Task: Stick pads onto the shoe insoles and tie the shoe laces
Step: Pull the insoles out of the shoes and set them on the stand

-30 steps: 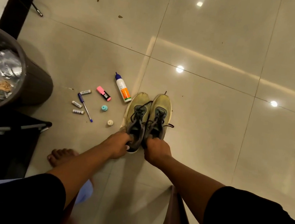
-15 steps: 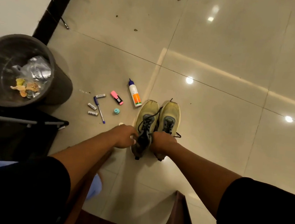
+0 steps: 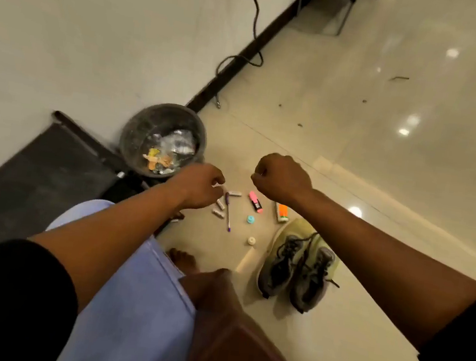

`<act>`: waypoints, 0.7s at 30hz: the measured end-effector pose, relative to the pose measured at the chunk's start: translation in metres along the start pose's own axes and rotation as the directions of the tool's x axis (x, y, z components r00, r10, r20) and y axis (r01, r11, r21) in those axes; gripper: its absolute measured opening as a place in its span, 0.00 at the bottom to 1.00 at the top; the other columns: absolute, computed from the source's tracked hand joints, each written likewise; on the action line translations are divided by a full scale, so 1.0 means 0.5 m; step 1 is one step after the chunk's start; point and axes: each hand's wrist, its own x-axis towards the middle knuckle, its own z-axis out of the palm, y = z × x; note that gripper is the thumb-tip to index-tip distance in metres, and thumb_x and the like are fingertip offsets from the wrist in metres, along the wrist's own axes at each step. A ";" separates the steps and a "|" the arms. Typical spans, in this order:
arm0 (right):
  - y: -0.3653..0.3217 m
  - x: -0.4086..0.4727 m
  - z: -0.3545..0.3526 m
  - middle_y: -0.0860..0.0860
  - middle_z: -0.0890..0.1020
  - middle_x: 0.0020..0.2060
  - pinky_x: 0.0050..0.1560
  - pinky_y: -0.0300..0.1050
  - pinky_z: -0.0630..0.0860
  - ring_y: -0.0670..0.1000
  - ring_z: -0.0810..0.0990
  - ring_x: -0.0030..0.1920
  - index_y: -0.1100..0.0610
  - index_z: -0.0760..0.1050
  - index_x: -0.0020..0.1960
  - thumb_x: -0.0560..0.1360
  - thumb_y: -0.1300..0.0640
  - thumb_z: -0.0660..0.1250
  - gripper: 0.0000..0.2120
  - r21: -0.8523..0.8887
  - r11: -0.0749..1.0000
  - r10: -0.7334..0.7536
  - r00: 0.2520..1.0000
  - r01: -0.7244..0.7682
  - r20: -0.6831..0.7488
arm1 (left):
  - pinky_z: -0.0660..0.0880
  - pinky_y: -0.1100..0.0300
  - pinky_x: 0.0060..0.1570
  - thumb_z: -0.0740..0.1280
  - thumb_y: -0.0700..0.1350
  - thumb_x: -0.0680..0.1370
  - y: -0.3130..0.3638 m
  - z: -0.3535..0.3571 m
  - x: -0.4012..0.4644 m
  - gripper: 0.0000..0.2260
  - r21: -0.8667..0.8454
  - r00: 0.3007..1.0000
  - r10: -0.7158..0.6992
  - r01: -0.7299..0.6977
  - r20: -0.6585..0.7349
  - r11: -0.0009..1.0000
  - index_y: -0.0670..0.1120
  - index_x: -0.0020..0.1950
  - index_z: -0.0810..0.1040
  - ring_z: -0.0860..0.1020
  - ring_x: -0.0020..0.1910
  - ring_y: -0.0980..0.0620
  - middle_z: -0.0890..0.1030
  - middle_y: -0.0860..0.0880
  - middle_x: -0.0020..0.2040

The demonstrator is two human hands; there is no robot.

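Observation:
Two yellow-green shoes with grey tongues and dark laces stand side by side on the tiled floor, the left shoe (image 3: 279, 259) touching the right shoe (image 3: 314, 275). Their laces lie loose over the tongues. Both my hands hang in the air above the floor, away from the shoes. My left hand (image 3: 200, 186) has its fingers curled, over the small items on the floor. My right hand (image 3: 281, 179) is a closed fist with nothing visible in it. No pads or insoles show.
A glue bottle (image 3: 282, 212), pink highlighter (image 3: 255, 202), pen (image 3: 228, 213), teal cap (image 3: 251, 219), white cap (image 3: 251, 240) and small white tubes (image 3: 219, 209) lie left of the shoes. A dark bin (image 3: 135, 128) with rubbish stands by the wall. A brown wooden seat corner (image 3: 232, 314) is below.
Both hands let go of the shoes' heels and rose up and to the left. The view swung left, so the shoes now sit at the lower right.

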 end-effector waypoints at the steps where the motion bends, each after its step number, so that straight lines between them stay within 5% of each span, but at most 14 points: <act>1: -0.030 0.000 -0.017 0.50 0.83 0.48 0.44 0.47 0.77 0.56 0.81 0.49 0.51 0.81 0.50 0.74 0.49 0.66 0.09 -0.017 0.999 -0.042 0.999 0.041 -0.011 | 0.74 0.50 0.66 0.66 0.51 0.82 -0.017 -0.024 -0.026 0.17 -0.014 0.999 -0.021 0.021 -0.038 1.000 0.47 0.70 0.79 0.77 0.64 0.46 0.80 0.46 0.67; 10: -0.365 -0.074 -0.115 0.50 0.84 0.44 0.45 0.50 0.81 0.52 0.81 0.43 0.51 0.82 0.46 0.75 0.49 0.68 0.07 -0.131 0.864 -0.492 0.871 0.485 -0.018 | 0.79 0.49 0.59 0.69 0.51 0.79 -0.179 -0.150 -0.299 0.12 -0.290 0.862 -0.295 0.183 -0.413 0.939 0.51 0.61 0.83 0.82 0.56 0.49 0.84 0.49 0.58; 16: -0.567 -0.160 -0.082 0.48 0.83 0.45 0.42 0.45 0.77 0.51 0.81 0.45 0.50 0.81 0.51 0.76 0.48 0.69 0.07 -0.244 0.657 -0.688 0.699 0.714 0.193 | 0.79 0.49 0.58 0.71 0.52 0.76 -0.312 -0.144 -0.480 0.12 -0.428 0.703 -0.505 0.306 -0.501 0.851 0.52 0.58 0.83 0.82 0.56 0.47 0.85 0.50 0.56; 21: -0.703 -0.213 -0.004 0.49 0.84 0.49 0.50 0.51 0.80 0.54 0.81 0.50 0.49 0.80 0.54 0.76 0.46 0.68 0.10 -0.271 0.540 -0.743 0.603 0.797 0.291 | 0.78 0.50 0.59 0.71 0.50 0.77 -0.424 -0.108 -0.589 0.13 -0.564 0.569 -0.662 0.373 -0.488 0.737 0.49 0.61 0.82 0.81 0.58 0.46 0.83 0.49 0.58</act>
